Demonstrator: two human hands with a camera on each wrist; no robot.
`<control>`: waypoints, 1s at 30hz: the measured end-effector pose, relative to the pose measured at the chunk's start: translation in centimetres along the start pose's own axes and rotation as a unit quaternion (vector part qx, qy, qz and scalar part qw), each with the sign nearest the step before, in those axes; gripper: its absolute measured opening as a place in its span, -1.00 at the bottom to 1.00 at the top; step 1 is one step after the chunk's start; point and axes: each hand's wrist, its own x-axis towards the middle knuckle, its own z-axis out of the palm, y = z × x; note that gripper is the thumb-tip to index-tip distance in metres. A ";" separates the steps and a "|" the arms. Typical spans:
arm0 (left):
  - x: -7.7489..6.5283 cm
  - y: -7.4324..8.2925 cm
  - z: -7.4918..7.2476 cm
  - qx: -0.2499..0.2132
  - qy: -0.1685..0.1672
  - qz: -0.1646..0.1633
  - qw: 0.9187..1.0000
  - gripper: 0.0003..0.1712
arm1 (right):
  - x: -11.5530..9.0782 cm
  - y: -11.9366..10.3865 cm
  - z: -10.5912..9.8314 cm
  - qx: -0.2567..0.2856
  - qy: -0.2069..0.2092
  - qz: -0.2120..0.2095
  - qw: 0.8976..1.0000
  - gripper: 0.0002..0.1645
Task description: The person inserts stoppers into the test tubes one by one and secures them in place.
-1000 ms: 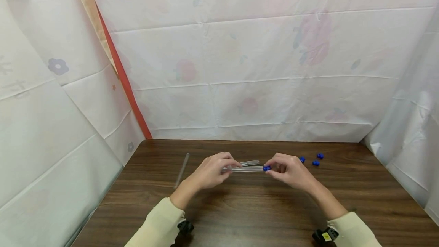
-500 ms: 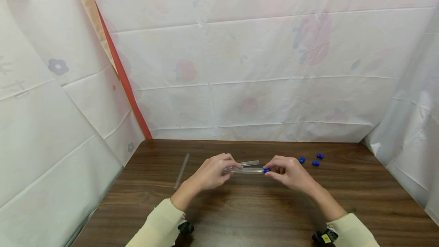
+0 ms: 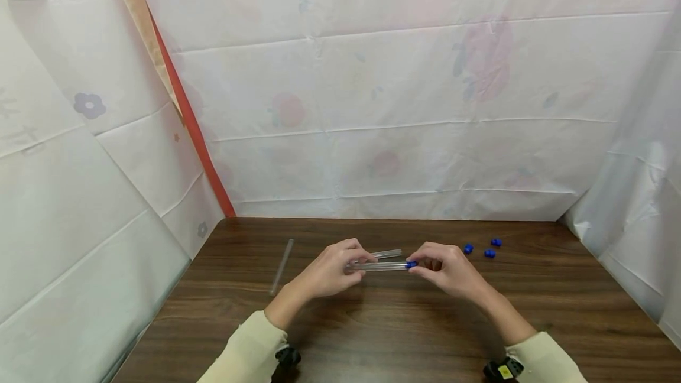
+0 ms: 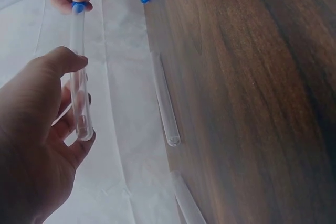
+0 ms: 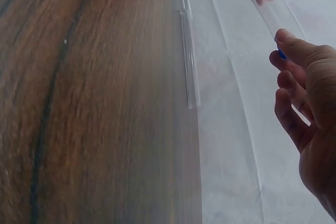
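Note:
My left hand (image 3: 335, 268) grips a clear test tube (image 4: 77, 85) near its rounded end, thumb on one side and fingers on the other. The tube lies roughly level above the table, its mouth toward the right. At that mouth my right hand (image 3: 447, 266) pinches a blue stopper (image 3: 411, 265) between thumb and fingertips. In the left wrist view the blue stopper shows right at the tube's end, partly covered by the fingers. Behind the held tube, another clear test tube (image 3: 388, 253) lies on the table, partly hidden by my left hand.
A third clear tube (image 3: 282, 266) lies slantwise on the brown wooden table (image 3: 362, 336), left of my left hand. To the right of my right hand are several blue stoppers (image 3: 490, 253). A white printed sheet (image 3: 399, 105) hangs behind the table's back edge.
Both hands have come slightly nearer and lower with the tube and stopper, and the right hand has shifted a little left. The other tubes and stoppers stay where they were.

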 end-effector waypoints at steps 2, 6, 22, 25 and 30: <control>0.0 0.0 0.1 -0.005 0.005 0.002 1.000 -0.68 | 0.0 -0.1 0.1 0.003 0.002 -0.001 1.000 -0.70; 0.1 0.1 0.2 -0.014 0.014 0.000 1.000 -0.74 | 0.1 -0.2 0.3 0.009 0.005 -0.005 1.000 -0.69; 0.5 0.7 0.2 -0.015 0.002 -0.019 1.000 -0.79 | 0.5 -1.1 0.6 0.031 -0.003 0.003 1.000 -0.70; 0.4 0.8 0.1 -0.020 0.003 -0.019 1.000 -0.79 | 0.6 -1.3 0.6 0.033 -0.003 0.005 0.999 -0.70; 0.2 0.8 0.2 -0.028 0.005 -0.014 0.999 -0.78 | 0.5 -1.4 0.7 0.036 0.001 0.018 0.999 -0.70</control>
